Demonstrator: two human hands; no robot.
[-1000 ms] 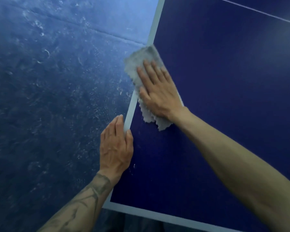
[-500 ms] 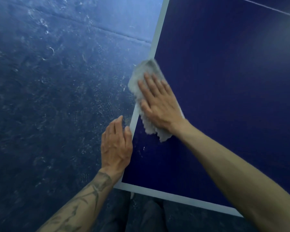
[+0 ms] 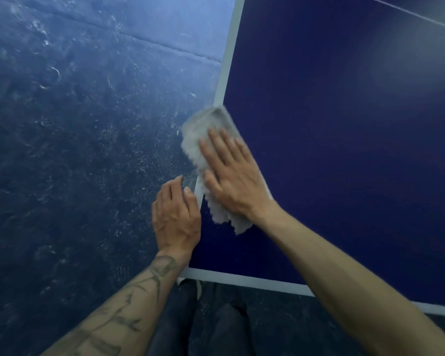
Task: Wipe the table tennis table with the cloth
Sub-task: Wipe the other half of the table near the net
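Note:
The dark blue table tennis table (image 3: pixel 344 150) fills the right side, with a white line along its left and near edges. A grey cloth (image 3: pixel 203 129) lies over the left edge, partly hanging past it. My right hand (image 3: pixel 231 176) presses flat on the cloth with straight fingers. My left hand (image 3: pixel 175 214) rests at the left table edge just below the cloth, fingers loosely bent over the side, holding nothing.
A scuffed blue floor (image 3: pixel 75 150) spreads to the left of the table, with a seam running across it at the top. My legs in dark trousers (image 3: pixel 203 325) stand at the near table corner.
My right hand has slid the cloth along the left edge toward me, close to my left hand. The near table corner has come further into view.

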